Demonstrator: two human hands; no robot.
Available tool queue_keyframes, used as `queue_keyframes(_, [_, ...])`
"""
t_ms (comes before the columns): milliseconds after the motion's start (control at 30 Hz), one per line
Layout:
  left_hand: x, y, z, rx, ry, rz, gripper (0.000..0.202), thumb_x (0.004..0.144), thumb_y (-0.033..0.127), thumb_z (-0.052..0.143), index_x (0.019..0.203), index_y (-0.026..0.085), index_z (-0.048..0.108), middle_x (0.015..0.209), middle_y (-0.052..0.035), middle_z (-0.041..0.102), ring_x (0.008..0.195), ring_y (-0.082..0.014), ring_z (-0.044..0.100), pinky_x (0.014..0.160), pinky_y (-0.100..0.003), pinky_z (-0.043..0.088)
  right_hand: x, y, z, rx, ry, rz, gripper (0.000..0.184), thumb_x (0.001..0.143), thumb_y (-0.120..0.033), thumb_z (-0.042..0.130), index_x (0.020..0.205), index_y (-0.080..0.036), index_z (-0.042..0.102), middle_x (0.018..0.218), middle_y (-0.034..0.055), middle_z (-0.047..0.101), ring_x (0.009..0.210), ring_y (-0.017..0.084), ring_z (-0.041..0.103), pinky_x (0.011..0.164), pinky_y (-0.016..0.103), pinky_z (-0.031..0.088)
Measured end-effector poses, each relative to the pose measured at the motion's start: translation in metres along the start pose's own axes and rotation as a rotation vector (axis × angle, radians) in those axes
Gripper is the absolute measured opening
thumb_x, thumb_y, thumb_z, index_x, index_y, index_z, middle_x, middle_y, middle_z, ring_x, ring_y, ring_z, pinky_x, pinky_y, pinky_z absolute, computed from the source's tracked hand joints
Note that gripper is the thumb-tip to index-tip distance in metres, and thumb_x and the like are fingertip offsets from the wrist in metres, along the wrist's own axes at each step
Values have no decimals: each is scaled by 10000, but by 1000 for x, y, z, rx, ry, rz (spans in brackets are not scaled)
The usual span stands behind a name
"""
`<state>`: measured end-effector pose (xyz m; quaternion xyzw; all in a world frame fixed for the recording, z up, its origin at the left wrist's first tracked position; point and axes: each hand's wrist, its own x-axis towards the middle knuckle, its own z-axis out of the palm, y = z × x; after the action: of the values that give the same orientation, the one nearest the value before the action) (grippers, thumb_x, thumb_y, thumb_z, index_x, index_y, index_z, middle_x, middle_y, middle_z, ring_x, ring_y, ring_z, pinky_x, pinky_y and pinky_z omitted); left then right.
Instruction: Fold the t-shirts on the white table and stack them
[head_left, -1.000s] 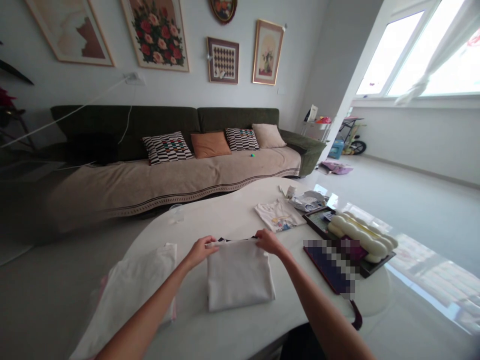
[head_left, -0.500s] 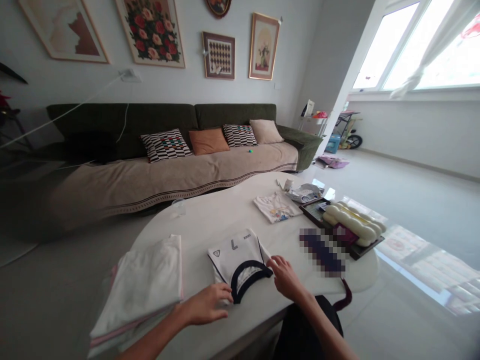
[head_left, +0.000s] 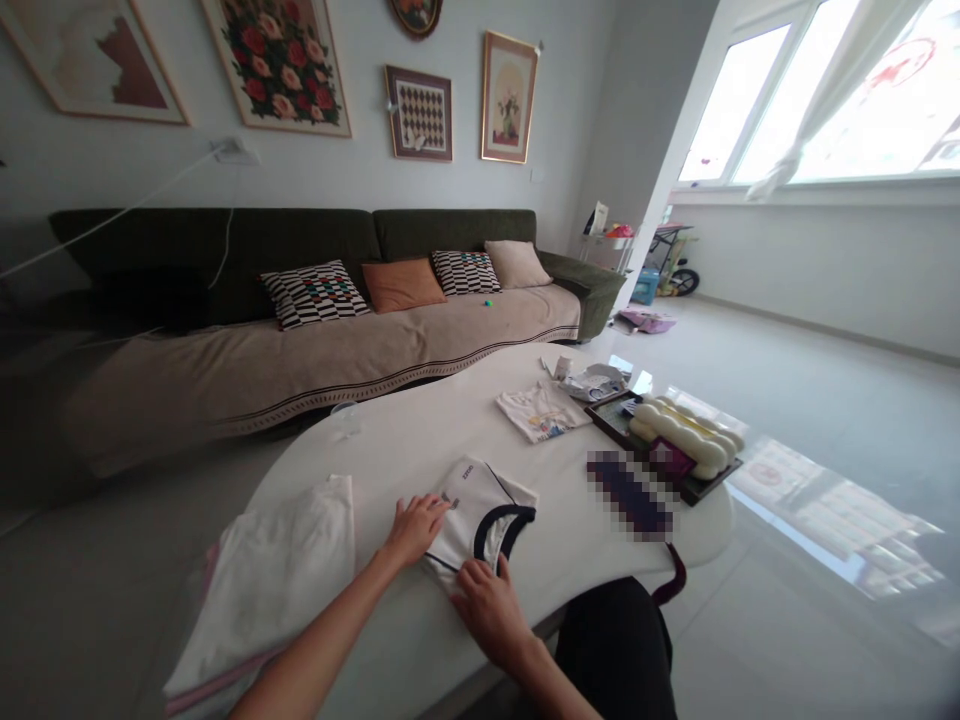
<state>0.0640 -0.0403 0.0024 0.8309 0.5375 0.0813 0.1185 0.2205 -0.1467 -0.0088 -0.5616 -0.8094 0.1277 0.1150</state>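
A folded white T-shirt (head_left: 480, 490) with a dark navy collar and thin dark piping lies on the table in front of me, turned so that its collar faces right and toward me. My left hand (head_left: 416, 527) rests at its left side, fingers stretched over the fabric and partly covering the dark print. At the near edge, just below the collar, my right hand (head_left: 489, 605) has its fingers curled on the cloth; its fingertips are partly hidden. Left of both hands lies a stack of folded white and pink clothes (head_left: 281, 560).
The white table (head_left: 420, 440) has rounded edges. Farther back lie another folded printed shirt (head_left: 541, 412) and a clear cup (head_left: 345, 418). A dark tray (head_left: 701, 492) on the right holds a puffy cream tissue cover (head_left: 686, 435). A blurred dark object (head_left: 630, 497) lies nearby.
The shirt has been turned, its collar swinging rightward. My left hand has moved up onto its left side, and my right hand has come down and left to its near edge. The view has shifted slightly.
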Motion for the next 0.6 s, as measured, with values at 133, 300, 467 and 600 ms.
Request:
queue_keyframes(133, [-48, 17, 7, 0, -11, 27, 357, 856, 289, 343, 1153, 292, 540, 1090, -57, 590, 996, -241, 477, 973, -506, 172, -5, 54, -21, -73, -37, 17, 185, 828, -143, 400, 815, -202, 575, 865, 17, 610, 912, 165, 535, 1019, 490, 127])
queue_keyframes(300, [-86, 98, 37, -139, -123, 80, 364, 841, 307, 361, 1162, 252, 524, 1098, -87, 576, 1044, -270, 463, 968, -533, 198, 31, 96, -40, -130, -27, 79, 249, 764, -59, 394, 800, -180, 609, 891, 69, 621, 1161, 222, 386, 1020, 524, 5])
queue_keyframes(467, [-67, 130, 38, -266, -78, 107, 375, 850, 272, 323, 1161, 261, 534, 1110, -72, 573, 1032, -232, 493, 946, -435, 319, 47, 96, -43, -147, 37, 175, 301, 821, -142, 354, 1015, -202, 575, 1222, 89, 505, 1254, 198, 273, 1030, 471, 91])
queue_keyframes(600, [-36, 83, 29, -150, 128, -13, 461, 854, 315, 326, 1269, 152, 441, 1330, -128, 403, 1237, -277, 313, 1001, -443, 270, 24, 91, -27, -134, 56, 279, 467, 850, -243, 344, 1317, -234, 324, 1450, 42, 177, 1328, 205, 59, 1014, 459, 169])
